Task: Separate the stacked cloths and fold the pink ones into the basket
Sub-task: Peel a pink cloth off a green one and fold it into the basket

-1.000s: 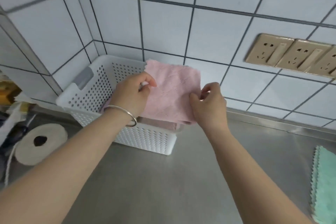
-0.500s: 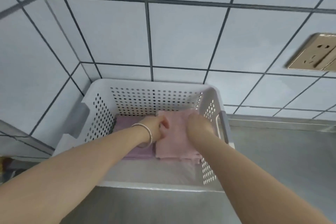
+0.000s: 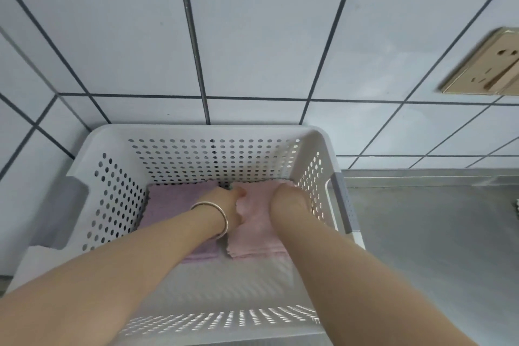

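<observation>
A white perforated basket [image 3: 118,205] stands against the tiled wall. Inside it, a folded pink cloth [image 3: 258,236] tops a small pink stack on the right half of the floor. A purple folded cloth [image 3: 168,205] lies beside it on the left. Both my hands are down in the basket on the pink cloth. My left hand [image 3: 230,205], with a silver bangle on the wrist, grips the cloth's left edge, which curls up by the palm. My right hand [image 3: 289,199] holds the cloth's far right part with curled fingers; the fingertips are hidden.
The basket sits on a steel counter [image 3: 421,247] that stretches to the right. A sliver of another cloth [image 3: 516,206] shows at the right edge. A gold wall socket [image 3: 486,64] is mounted on the tiles.
One second ago I held the pink cloth up over the basket. Both hands have since lowered it onto the pink stack inside, and my head has leaned in over the basket.
</observation>
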Available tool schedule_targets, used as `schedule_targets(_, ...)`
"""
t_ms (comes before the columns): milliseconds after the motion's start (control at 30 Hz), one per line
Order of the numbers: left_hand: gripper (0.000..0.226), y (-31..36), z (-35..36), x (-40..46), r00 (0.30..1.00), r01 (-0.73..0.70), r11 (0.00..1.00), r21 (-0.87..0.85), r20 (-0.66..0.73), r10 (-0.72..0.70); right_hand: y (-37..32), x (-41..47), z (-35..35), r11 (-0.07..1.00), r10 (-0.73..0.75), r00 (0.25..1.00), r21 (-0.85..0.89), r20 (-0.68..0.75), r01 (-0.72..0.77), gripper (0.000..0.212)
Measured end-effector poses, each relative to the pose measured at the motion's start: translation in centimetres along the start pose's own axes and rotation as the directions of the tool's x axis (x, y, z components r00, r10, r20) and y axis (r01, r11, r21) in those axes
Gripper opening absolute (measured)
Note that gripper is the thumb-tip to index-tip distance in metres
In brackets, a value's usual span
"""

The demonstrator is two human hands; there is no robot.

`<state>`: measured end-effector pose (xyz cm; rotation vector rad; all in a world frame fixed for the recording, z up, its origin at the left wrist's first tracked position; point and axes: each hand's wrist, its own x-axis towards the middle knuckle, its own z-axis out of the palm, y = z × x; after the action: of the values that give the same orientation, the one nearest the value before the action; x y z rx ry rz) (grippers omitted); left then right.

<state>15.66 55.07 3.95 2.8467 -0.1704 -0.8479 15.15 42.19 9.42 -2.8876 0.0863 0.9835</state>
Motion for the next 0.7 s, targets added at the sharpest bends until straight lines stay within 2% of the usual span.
schedule_targets(100, 0.040, 2.2, -3.7, -2.1, 0.998, -0.002, 0.992, 0.126, -0.059, 0.009, -1.3, -2.0, -2.5, 0.995, -0.030, 0.998, -0.092, -0.052, 0.025, 0.039)
schedule_targets(167, 0.016, 4.6, -6.2, -4.7, 0.991, -0.052, 0.985, 0.164, -0.110, 0.070, -1.1, -4.1, -3.7, 0.989, -0.119, 0.976, -0.110, -0.180, 0.100, 0.034)
schedule_targets(267, 0.024, 9.2, -9.0, -9.3, 0.956, -0.078, 0.965, 0.249, -0.254, 0.143, 2.1, -8.5, -5.6, 0.985, -0.150, 0.910, 0.023, -0.386, 0.172, 0.030)
schedule_targets(367, 0.007, 15.0, -9.7, -13.4, 0.861, -0.106, 0.923, 0.370, -0.430, 0.271, 7.5, -13.8, -6.0, 0.978, -0.138, 0.819, 0.056, -0.556, 0.203, 0.010)
schedule_targets(400, 0.008, 17.4, -9.0, -14.4, 0.839, -0.146, 0.906, 0.397, -0.436, 0.327, 9.9, -14.9, -5.4, 0.978, -0.111, 0.797, 0.077, -0.594, 0.194, 0.015)
schedule_targets(433, 0.010, 19.8, -8.0, -15.1, 0.821, -0.202, 0.884, 0.422, -0.420, 0.388, 12.3, -16.0, -4.5, 0.978, -0.068, 0.785, 0.114, -0.616, 0.174, 0.021)
schedule_targets(500, 0.017, 23.0, -5.6, -15.4, 0.804, -0.302, 0.855, 0.422, -0.369, 0.466, 16.4, -16.7, -2.3, 0.950, 0.066, 0.777, 0.279, -0.625, 0.143, 0.012)
schedule_targets(567, 0.019, 26.7, -2.3, -14.9, 0.807, -0.374, 0.836, 0.401, -0.302, 0.507, 21.3, -17.4, 0.7, 0.900, 0.212, 0.790, 0.431, -0.575, 0.073, 0.010)
schedule_targets(700, 0.025, 34.0, 6.8, -13.4, 0.851, -0.465, 0.804, 0.371, -0.061, 0.521, 30.5, -16.8, 8.2, 0.894, 0.265, 0.866, 0.444, -0.424, -0.056, 0.019)
